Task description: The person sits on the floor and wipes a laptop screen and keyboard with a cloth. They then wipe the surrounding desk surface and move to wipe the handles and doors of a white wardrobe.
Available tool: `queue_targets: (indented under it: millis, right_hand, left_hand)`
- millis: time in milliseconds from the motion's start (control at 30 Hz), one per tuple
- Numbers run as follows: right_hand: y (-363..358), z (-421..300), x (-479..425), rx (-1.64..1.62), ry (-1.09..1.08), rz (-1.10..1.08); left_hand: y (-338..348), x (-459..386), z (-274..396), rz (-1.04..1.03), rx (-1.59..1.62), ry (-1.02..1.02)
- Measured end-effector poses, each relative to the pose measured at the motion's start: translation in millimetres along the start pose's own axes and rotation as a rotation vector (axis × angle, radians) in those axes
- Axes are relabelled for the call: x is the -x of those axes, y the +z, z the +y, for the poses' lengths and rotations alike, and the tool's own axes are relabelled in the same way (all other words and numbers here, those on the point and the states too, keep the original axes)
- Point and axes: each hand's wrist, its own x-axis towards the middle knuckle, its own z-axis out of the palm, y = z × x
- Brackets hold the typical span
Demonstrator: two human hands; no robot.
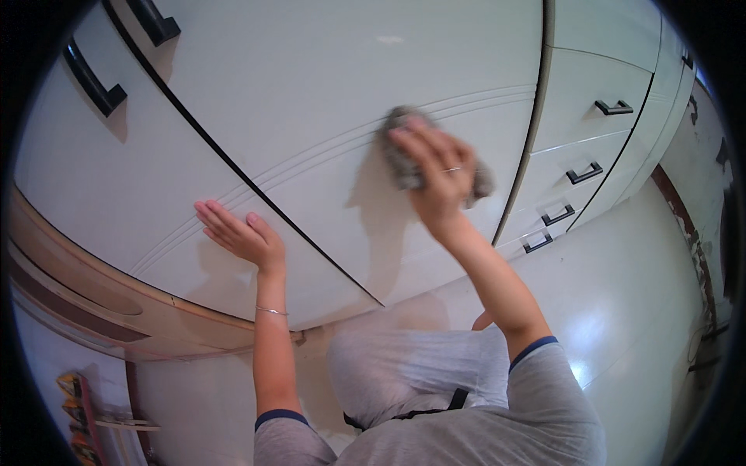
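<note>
My right hand (440, 169) presses a crumpled grey-brown cloth (399, 154) to the white cabinet door (326, 76), on the grooved lines that cross it. The cloth and fingers are blurred. Part of the cloth sticks out past the heel of the hand. My left hand (242, 233) lies with fingers stretched out on the neighbouring white door (134, 192), near the same grooves, and holds nothing. A dark gap runs slantwise between the two doors.
Black bar handles (96, 81) project at the upper left. To the right, a stack of white drawers (583, 128) carries several black handles. A wooden door frame (87, 268) borders the left side. Pale glossy floor tiles (612, 291) reach a wall with peeling paint (688, 151).
</note>
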Motion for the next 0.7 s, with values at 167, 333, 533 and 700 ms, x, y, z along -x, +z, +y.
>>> queue_targets:
  millis: [167, 333, 533, 700]
  right_hand:
    - [1, -7, -4, -0.031, -0.064, -0.097]
    - [-40, 74, -22, 0.177, 0.081, 0.047]
    - [-37, 82, -22, 0.182, 0.300, 0.220]
    - [-16, 23, 1, 0.043, 0.254, 0.064]
  left_hand:
    - [-2, 0, -10, -0.022, -0.001, 0.031]
    - [-2, 0, -12, -0.023, -0.016, 0.039]
    - [-1, 2, -9, -0.015, -0.036, 0.041]
    - [0, 0, -9, -0.002, -0.036, 0.057]
